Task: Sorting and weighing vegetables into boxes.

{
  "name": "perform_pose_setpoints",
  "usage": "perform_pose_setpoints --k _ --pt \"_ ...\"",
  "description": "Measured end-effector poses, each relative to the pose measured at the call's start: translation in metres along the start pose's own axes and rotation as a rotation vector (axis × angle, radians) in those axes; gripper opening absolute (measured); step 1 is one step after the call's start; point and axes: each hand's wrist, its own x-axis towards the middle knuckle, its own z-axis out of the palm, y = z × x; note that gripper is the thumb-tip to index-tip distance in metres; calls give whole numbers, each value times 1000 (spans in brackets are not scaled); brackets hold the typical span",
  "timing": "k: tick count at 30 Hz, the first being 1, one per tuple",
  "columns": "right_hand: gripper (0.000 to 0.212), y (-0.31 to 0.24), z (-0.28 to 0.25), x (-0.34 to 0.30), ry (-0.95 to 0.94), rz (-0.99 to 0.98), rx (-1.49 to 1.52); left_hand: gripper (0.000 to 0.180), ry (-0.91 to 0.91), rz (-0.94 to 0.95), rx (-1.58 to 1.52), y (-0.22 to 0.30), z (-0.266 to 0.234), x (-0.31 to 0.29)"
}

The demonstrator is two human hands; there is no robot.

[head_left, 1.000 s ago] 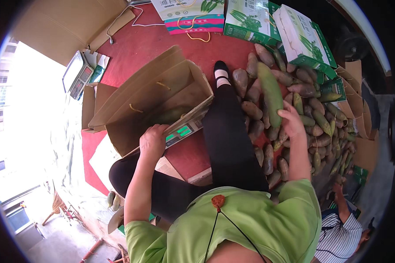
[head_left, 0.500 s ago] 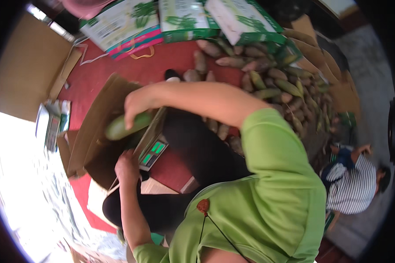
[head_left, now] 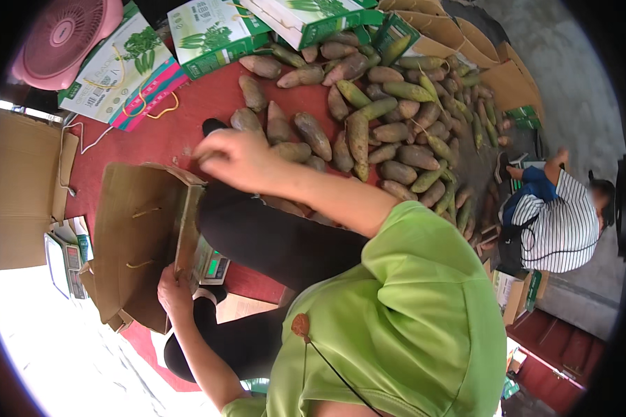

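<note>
A tall brown cardboard box (head_left: 135,240) stands tilted over a digital scale (head_left: 215,270) whose green display is lit. My left hand (head_left: 176,292) is closed on the box's near edge. I see only part of the inside; the bottom is hidden by the near wall. Above my knee, to the right of the box, my right hand (head_left: 236,160) is smeared by motion. Its fingers look bent, and no radish shows in it. Long green and purplish radishes (head_left: 313,135) lie on the red floor cover just beyond that hand, spreading into a large heap (head_left: 424,125).
Printed green-and-white cartons (head_left: 215,31) line the far side, beside a pink fan (head_left: 66,38). At the left are a second scale (head_left: 66,260) and a large cardboard sheet (head_left: 17,194). Another person in a striped shirt (head_left: 563,219) sits at the right. Open brown cartons (head_left: 452,35) border the heap.
My right hand has let go of a green radish inside the box and moved out, rightward toward the heap. My left hand stays at the box edge. The view has shifted right.
</note>
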Motion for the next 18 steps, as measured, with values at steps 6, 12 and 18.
perform_pose_setpoints --k 6,12,18 --pt "27 139 -140 -125 33 493 -517 29 -9 41 28 -8 7 7" --pt "21 195 -212 -276 125 967 -557 28 -33 2 1 -16 8 9" --pt "23 241 -203 -395 -866 716 -1226 26 -3 47 25 -15 11 10"
